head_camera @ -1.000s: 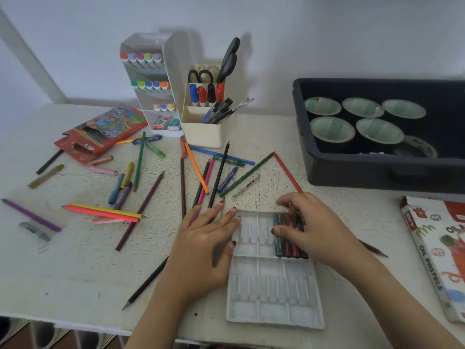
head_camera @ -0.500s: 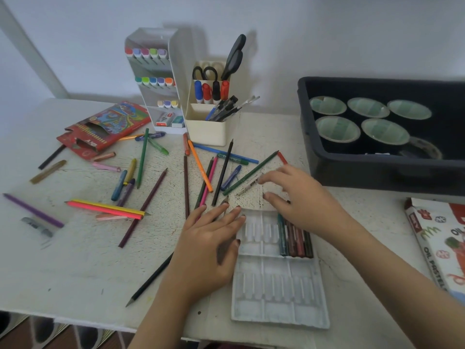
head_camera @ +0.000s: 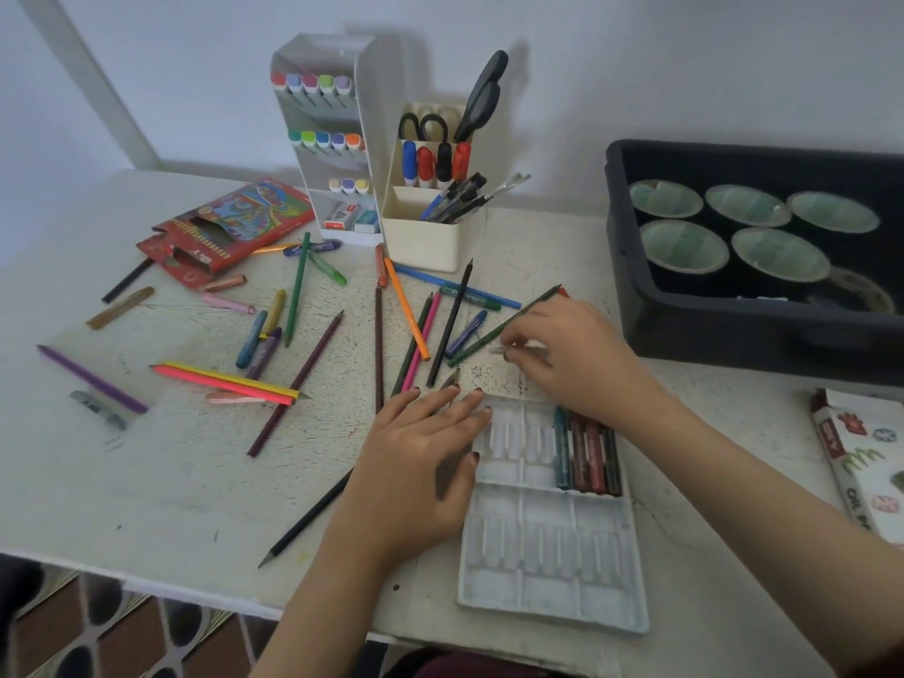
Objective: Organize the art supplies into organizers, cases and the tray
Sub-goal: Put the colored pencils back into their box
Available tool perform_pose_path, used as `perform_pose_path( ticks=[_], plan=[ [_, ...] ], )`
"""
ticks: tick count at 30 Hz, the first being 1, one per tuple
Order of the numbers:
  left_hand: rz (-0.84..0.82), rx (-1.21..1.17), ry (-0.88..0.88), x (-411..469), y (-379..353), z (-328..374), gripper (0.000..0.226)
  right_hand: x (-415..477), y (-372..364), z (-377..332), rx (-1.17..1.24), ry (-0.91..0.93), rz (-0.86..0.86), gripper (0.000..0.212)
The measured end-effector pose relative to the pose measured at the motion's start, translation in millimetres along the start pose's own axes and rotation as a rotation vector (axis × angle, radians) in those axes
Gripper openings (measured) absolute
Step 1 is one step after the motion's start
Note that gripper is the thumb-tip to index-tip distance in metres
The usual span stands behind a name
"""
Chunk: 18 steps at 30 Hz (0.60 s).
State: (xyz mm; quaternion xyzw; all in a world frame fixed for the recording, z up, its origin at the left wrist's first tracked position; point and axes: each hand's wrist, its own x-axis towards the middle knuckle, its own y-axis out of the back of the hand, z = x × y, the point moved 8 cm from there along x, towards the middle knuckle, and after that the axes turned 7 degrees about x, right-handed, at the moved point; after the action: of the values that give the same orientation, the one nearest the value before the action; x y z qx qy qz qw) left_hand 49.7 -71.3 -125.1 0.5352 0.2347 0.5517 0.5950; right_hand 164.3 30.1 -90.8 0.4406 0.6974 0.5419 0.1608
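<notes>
Several oil pastels (head_camera: 587, 455) lie side by side in the upper right slots of the white moulded case (head_camera: 548, 570), which sits at the lower centre of the head view, near the front edge of the bench (head_camera: 171, 482); the rest of its slots are bare. The left hand (head_camera: 420, 462) lies palm down across the case's left edge and the bench beside it, fingers (head_camera: 440, 399) straight, spread and grasping nothing, most likely to keep the light case from sliding while it is filled. The right hand (head_camera: 572, 354) reaches up past the case's top edge, its forearm running in from the lower right and its wrist bent down, with fingertips and thumb pinched on a small pale stick (head_camera: 501, 350) at the bench surface; it is too blurred to say whether it is a pastel. It looks to be the next piece for an empty slot. Loose coloured pencils (head_camera: 303, 384) and crayons (head_camera: 252, 332) fan across the middle and left, near the red pencil box (head_camera: 225, 227). At upper centre stand the marker organizer (head_camera: 327, 139) and the cream pen holder (head_camera: 425, 242); the black tray (head_camera: 631, 296) at upper right holds tape rolls.
</notes>
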Motion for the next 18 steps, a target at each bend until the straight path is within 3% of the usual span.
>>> perform_pose_path(
  ticks=[2,4,10,13,18],
  plan=[
    [0.002,-0.004,0.005,0.2,0.3,0.1,0.045,-11.7,10.9,5.7,0.241,-0.145,0.067,0.001],
    [0.006,-0.005,0.007,0.3,1.1,-0.3,0.044,-26.4,20.3,9.1,0.438,-0.279,0.155,0.013],
    [0.021,-0.002,0.018,-1.9,2.9,0.2,0.045,-65.1,15.1,16.4,0.665,-0.583,0.141,0.009],
    [0.025,0.003,0.028,-2.5,3.6,1.8,0.045,-77.9,20.3,18.5,0.726,-0.626,0.199,0.006],
    [0.023,0.024,0.026,-2.0,3.5,3.7,0.044,-87.2,2.4,10.2,0.655,-0.594,0.046,0.013]
  ],
)
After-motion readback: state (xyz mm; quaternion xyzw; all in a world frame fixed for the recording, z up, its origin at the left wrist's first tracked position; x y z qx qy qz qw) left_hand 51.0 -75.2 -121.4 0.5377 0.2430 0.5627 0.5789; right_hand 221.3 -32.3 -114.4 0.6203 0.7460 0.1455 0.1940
